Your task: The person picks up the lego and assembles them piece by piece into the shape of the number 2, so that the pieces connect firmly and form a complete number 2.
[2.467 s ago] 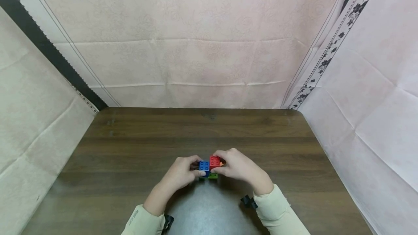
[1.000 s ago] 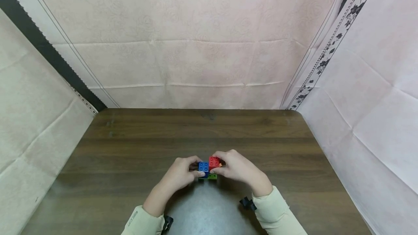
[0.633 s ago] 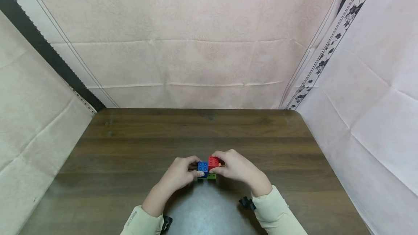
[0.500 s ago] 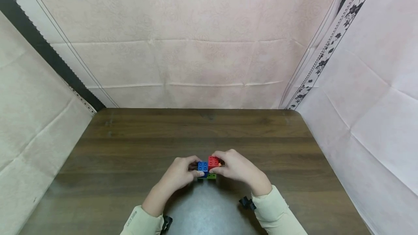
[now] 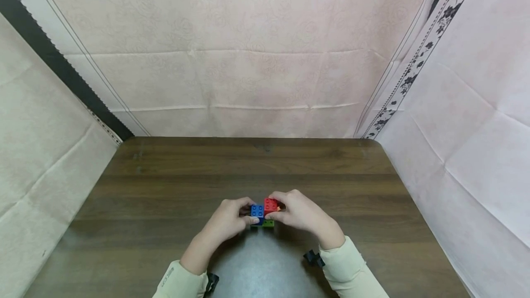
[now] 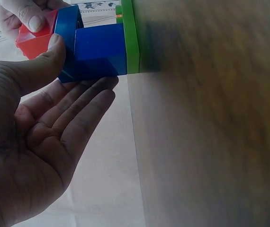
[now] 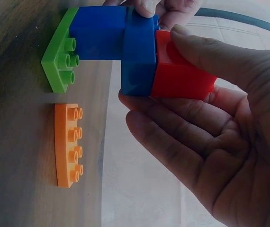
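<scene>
A toy block build stands on the table between both hands. Its base is a green plate [image 7: 59, 56], with a blue brick [image 6: 101, 45] on it. A longer blue brick [image 7: 139, 61] tops that one and overhangs to the right, and a red brick [image 5: 271, 205] sits on the overhanging end. My left hand [image 5: 229, 216] grips the longer blue brick, thumb on the near side and fingers on the far side. With thumb and fingers, my right hand [image 5: 301, 211] pinches the red brick from opposite sides.
An orange plate [image 7: 67, 146] with studs up lies on the wooden table [image 5: 248, 164] to the right of the green plate, mostly hidden under the right hand in the head view. Pale patterned cloth [image 5: 248, 82] hangs behind the table and at both sides.
</scene>
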The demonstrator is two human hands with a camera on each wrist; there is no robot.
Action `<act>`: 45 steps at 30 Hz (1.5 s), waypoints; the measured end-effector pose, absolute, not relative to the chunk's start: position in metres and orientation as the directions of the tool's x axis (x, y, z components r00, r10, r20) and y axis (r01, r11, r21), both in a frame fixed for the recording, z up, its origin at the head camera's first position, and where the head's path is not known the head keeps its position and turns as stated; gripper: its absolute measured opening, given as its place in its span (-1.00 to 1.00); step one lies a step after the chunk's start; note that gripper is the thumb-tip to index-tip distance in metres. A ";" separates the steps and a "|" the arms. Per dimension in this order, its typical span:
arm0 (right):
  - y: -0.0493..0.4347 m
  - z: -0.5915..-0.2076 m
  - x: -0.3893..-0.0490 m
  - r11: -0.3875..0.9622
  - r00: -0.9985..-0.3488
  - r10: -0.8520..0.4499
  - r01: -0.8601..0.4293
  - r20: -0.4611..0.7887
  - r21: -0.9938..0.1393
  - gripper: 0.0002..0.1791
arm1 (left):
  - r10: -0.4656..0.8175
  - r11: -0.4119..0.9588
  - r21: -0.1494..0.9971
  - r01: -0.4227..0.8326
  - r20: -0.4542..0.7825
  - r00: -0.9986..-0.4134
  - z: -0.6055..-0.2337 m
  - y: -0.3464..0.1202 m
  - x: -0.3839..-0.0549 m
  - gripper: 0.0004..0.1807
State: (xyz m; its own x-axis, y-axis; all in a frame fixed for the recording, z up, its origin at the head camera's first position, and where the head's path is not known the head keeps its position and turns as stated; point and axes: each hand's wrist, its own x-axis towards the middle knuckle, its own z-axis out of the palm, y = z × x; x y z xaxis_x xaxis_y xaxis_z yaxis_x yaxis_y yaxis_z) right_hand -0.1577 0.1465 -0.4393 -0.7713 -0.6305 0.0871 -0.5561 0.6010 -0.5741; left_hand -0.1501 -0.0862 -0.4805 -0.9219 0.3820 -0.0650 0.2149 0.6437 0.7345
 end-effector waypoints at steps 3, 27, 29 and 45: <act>0.147 -0.440 -0.158 0.595 -0.768 -0.632 -0.565 0.100 -0.572 -0.70 | 0.381 0.644 0.734 0.216 -0.063 -0.922 -0.480 -0.086 -0.150 -0.76; 0.148 -0.445 -0.156 0.575 -0.780 -0.618 -0.529 0.092 -0.624 -0.68 | 0.387 0.642 0.733 0.223 -0.060 -0.920 -0.477 -0.086 -0.150 -0.77; 0.148 -0.445 -0.156 0.574 -0.783 -0.615 -0.523 0.090 -0.630 -0.67 | 0.387 0.642 0.733 0.224 -0.057 -0.920 -0.477 -0.086 -0.150 -0.78; 0.149 -0.448 -0.156 0.560 -0.788 -0.606 -0.517 0.105 -0.648 -0.68 | 0.387 0.641 0.736 0.216 -0.067 -0.919 -0.478 -0.087 -0.150 -0.76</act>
